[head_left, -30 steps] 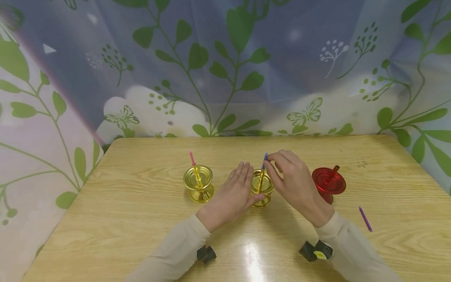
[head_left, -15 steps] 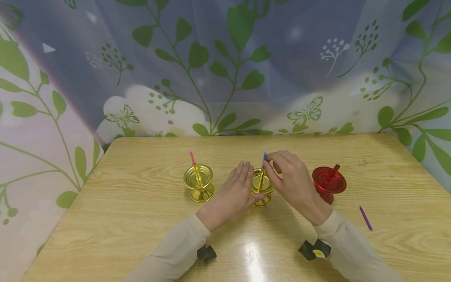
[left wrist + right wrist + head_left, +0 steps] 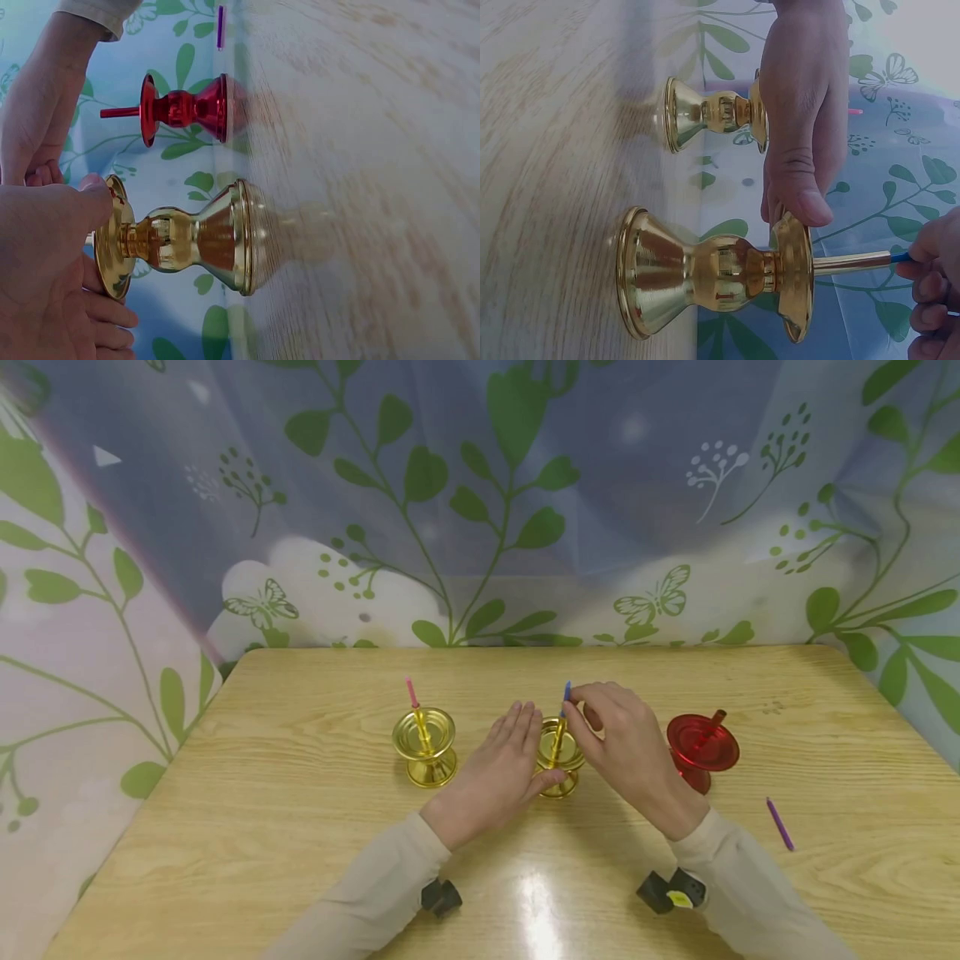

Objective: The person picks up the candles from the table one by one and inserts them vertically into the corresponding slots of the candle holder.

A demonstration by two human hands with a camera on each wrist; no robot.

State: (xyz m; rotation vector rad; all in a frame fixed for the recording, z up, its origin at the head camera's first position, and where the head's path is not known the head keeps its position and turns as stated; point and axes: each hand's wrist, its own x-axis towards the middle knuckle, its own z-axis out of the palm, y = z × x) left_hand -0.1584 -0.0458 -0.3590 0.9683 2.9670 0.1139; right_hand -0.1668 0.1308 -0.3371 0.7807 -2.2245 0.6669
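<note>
A gold candle holder (image 3: pixel 559 752) stands upright in the middle of the table. My left hand (image 3: pixel 498 772) holds its dish by the rim, the thumb on the near side and the fingers along the left. Between thumb and fingertips, my right hand (image 3: pixel 633 752) pinches a blue candle (image 3: pixel 567 691). That candle stands upright, its lower end at the top of the holder's slim gold tube (image 3: pixel 853 262); how deep it sits is hidden. To the left, a second gold candle holder (image 3: pixel 431 768) carries a pink candle (image 3: pixel 412 692).
A red candle holder (image 3: pixel 702 743) with a bare tube stands right of my right hand. Near it, a purple candle (image 3: pixel 780 823) lies on the wooden table (image 3: pixel 300 877). Behind the table hangs a leaf-patterned cloth (image 3: pixel 480 510).
Both hands keep their places on the holder and the blue candle. The blue candle's tilt shifts very slightly; nothing else visibly moves on the table.
</note>
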